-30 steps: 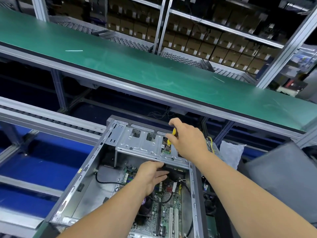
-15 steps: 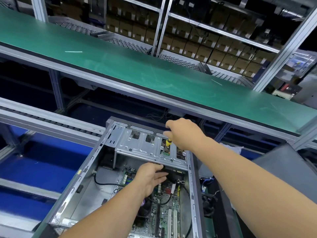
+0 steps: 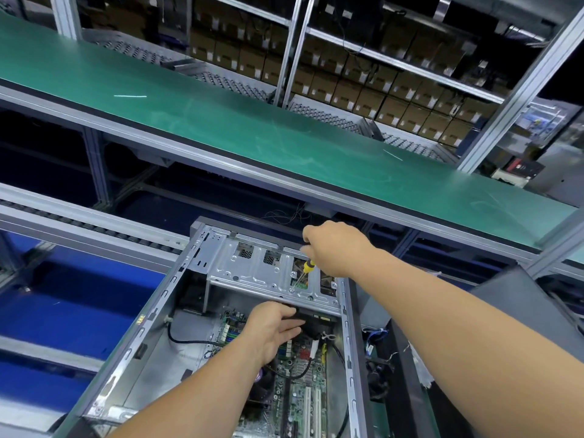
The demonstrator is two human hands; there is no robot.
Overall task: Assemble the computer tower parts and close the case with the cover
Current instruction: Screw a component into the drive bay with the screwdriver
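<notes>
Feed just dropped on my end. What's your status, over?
Right hand shut on screwdriver, tip at drive cage screw. Left hand under cage on black part. Case open, cover off. Nothing blocking.

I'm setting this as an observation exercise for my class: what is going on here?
A person is working inside an open computer case lying on its side. The right hand holds a yellow-handled screwdriver, tip down on the metal drive bracket. The left hand reaches under that bracket, touching a black part above the motherboard. No side cover is on the case yet.
</notes>
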